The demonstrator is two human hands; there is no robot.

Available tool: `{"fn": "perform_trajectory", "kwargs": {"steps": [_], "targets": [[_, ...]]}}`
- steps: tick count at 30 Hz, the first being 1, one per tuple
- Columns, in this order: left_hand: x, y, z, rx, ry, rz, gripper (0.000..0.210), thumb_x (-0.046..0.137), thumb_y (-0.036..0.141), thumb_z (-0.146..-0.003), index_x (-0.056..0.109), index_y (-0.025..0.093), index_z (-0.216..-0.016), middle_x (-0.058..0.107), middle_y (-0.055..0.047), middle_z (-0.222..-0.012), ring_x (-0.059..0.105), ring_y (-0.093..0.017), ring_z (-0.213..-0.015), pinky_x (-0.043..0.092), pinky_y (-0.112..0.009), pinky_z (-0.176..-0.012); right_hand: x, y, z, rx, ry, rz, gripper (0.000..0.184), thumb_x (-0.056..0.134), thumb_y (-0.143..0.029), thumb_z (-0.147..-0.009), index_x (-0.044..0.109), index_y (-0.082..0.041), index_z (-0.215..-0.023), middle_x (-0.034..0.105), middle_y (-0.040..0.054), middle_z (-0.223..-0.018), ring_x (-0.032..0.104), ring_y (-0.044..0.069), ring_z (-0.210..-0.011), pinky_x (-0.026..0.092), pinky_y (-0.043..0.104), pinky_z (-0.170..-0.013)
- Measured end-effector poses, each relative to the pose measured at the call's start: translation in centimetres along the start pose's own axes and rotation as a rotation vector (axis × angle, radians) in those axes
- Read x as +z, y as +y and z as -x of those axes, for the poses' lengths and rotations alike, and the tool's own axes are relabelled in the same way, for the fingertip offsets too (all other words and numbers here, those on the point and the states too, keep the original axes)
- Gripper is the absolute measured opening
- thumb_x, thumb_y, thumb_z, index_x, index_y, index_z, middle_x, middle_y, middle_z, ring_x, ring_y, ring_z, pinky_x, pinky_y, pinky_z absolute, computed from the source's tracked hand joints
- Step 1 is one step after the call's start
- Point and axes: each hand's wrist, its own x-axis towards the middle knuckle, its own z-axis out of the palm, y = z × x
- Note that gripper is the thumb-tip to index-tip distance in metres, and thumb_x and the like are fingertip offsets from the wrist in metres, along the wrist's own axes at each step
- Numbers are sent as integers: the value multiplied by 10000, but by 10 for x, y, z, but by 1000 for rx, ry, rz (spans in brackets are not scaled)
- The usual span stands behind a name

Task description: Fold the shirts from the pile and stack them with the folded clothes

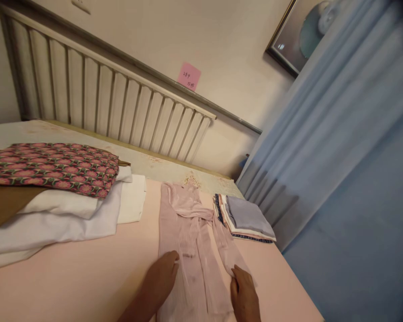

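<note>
Our left hand (163, 279) lies flat and open on the left edge of a pale pink garment (191, 241), while our right hand (243, 295) rests open on its right side, fingers on the loose strip of cloth that trails down there; neither hand is closed on anything. The garment is spread lengthwise on the bed (87, 277), running from us toward the headboard (104, 103), with a knot or bunched fold across its upper part. We judge the cloth thin, light and limp, with a slight sheen that suggests it may slide on the sheet; it should crease easily and hold no shape of its own, so the edges and corners look like the best places to pinch it, both sides at once. Just beside it to the right sits a small stack of folded cloths (246, 219), near the bed's edge and the blue curtain (339, 156). To the left, well apart, a floral cloth (53, 167) tops a pile of white linen (70, 214).
</note>
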Motion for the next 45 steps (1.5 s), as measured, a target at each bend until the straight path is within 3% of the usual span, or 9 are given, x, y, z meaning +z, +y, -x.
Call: {"fn": "perform_trajectory", "kwargs": {"steps": [6, 10, 14, 17, 20, 24, 31, 39, 45], "targets": [[1, -1, -1, 3, -6, -7, 194, 358, 209, -876, 551, 206, -894, 650, -42, -918, 599, -180, -867, 393, -277, -762, 2, 0, 0, 55, 22, -52, 305, 430, -357, -911, 636, -180, -1050, 672, 134, -1059, 619, 265, -1013, 508, 434, -912], [1, -1, -2, -6, -6, 5, 200, 358, 206, -875, 555, 203, -911, 657, -45, -941, 601, -175, -889, 398, -273, -782, 0, 2, -4, 210, 25, -92, 337, 411, -396, -894, 652, -176, -975, 698, 139, -982, 656, 274, -937, 521, 415, -858], [-2, 1, -3, -22, -14, -4, 207, 361, 206, -871, 563, 201, -916, 662, -47, -941, 603, -176, -892, 405, -278, -794, -15, 7, -14, 399, -48, -108, 336, 378, -434, -874, 645, -231, -882, 721, 87, -840, 682, 273, -787, 535, 371, -709], [-5, 4, -2, -30, -30, -6, 215, 361, 200, -868, 567, 205, -930, 665, -49, -962, 604, -176, -908, 407, -279, -803, -31, 15, -31, 455, -4, -100, 338, 384, -473, -838, 634, -245, -843, 721, 71, -799, 675, 276, -737, 521, 359, -642], [-6, 5, -1, -27, -32, -4, 214, 360, 194, -869, 565, 209, -931, 663, -47, -966, 600, -175, -909, 409, -277, -805, -51, 21, -64, 423, 94, -97, 355, 377, -483, -808, 628, -234, -842, 718, 84, -814, 663, 275, -745, 506, 355, -652], [-5, 3, -2, -16, -35, -7, 214, 356, 189, -873, 561, 207, -932, 658, -44, -963, 598, -177, -913, 406, -277, -812, -88, 15, -133, 331, 178, -100, 407, 370, -471, -803, 638, -185, -911, 705, 114, -861, 644, 271, -798, 482, 359, -717], [-2, 0, -4, -11, -7, 27, 200, 369, 182, -863, 560, 201, -919, 657, -44, -936, 600, -176, -892, 400, -275, -790, -153, -19, -240, 155, 178, -184, 375, 448, -494, -774, 643, -180, -835, 679, 73, -810, 611, 234, -797, 453, 341, -764], [0, -4, -3, -1, 7, 42, 183, 380, 182, -855, 555, 209, -900, 651, -37, -931, 597, -173, -887, 391, -270, -787, -188, -64, -311, 165, 171, -246, 320, 498, -418, -722, 672, -162, -802, 634, 23, -702, 541, 161, -647, 413, 259, -613], [5, -8, -7, -12, 3, 50, 160, 392, 176, -833, 546, 208, -864, 651, -31, -908, 587, -176, -859, 378, -274, -765, -208, -115, -344, 227, 105, -299, 279, 574, -397, -674, 671, -166, -797, 524, -43, -544, 440, 104, -485, 324, 214, -465]]}}
